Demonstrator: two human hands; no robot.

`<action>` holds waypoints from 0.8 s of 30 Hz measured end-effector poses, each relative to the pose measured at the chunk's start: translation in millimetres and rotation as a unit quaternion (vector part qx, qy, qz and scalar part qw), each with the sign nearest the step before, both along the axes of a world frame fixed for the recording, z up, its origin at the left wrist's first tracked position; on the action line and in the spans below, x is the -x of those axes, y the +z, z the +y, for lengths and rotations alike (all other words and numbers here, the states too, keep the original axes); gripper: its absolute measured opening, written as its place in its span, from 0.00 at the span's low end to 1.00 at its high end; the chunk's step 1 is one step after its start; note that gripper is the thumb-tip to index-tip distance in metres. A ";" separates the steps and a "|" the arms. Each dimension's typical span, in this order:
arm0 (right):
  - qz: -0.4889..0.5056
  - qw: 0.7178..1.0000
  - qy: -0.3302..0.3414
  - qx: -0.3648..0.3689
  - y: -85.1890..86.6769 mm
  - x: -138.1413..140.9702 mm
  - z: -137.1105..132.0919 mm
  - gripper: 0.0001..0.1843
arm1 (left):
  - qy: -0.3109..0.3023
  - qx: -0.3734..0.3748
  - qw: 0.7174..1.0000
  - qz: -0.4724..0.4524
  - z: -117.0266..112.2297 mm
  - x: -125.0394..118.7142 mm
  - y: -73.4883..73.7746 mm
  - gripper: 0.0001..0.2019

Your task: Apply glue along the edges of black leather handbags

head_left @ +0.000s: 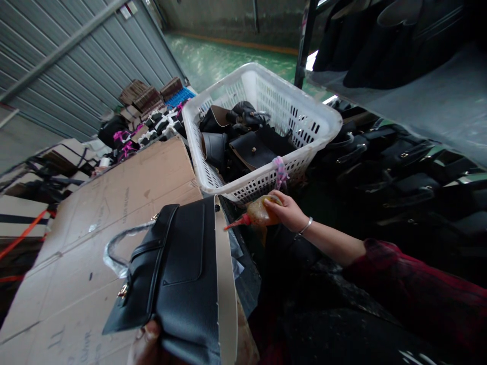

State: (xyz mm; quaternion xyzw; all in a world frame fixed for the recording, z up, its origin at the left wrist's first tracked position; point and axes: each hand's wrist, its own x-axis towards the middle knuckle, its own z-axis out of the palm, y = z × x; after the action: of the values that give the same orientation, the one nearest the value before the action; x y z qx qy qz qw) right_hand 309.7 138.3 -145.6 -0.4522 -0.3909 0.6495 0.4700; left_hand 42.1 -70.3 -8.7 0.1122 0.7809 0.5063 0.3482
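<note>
A black leather handbag (186,258) lies on the cardboard, its beige inner edge facing right and its plastic-wrapped handle (114,253) to the left. My left hand (147,338), partly cut off by the lower frame edge, grips the bag near its flap. In my right hand (287,213) is a squeeze bottle (262,210) of amber liquid, probably glue, with a red nozzle. The bottle is tilted, and the nozzle tip is close to the bag's upper beige edge; whether it touches I cannot tell.
Past the bag stands a white plastic basket (262,73) holding several black bags. Flattened cardboard (110,203) covers the work surface. Bundled pieces with pink ties (129,142) lie at the far left. Racks of black bags (399,152) fill the right side.
</note>
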 end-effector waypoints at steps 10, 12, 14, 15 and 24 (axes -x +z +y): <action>0.047 0.996 0.061 0.044 2.7 -6.0 -28.0 0.24 | 0.010 -0.027 0.999 -0.020 2.3 -5.8 0.9 0.33; 0.054 0.994 0.077 0.050 5.0 -7.8 -34.1 0.24 | 0.013 -0.026 0.999 -0.030 1.4 -2.4 -1.0 0.35; 0.060 0.992 0.094 0.059 7.3 -9.8 -40.9 0.24 | 0.011 -0.031 0.999 -0.018 0.7 0.2 -2.9 0.37; 0.061 0.991 0.101 0.063 8.4 -10.8 -44.4 0.24 | 0.010 -0.033 0.999 -0.008 0.5 0.8 -3.5 0.38; 0.012 0.993 0.112 0.021 13.3 -17.2 -60.3 0.23 | 0.007 -0.035 0.999 0.001 3.6 8.8 -10.5 0.38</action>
State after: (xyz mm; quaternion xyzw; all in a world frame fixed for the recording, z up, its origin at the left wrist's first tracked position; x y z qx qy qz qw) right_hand 326.9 78.0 -132.3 -0.4073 -0.4198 0.7114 0.3897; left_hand 33.3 -66.7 -19.2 0.1194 0.7635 0.5360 0.3400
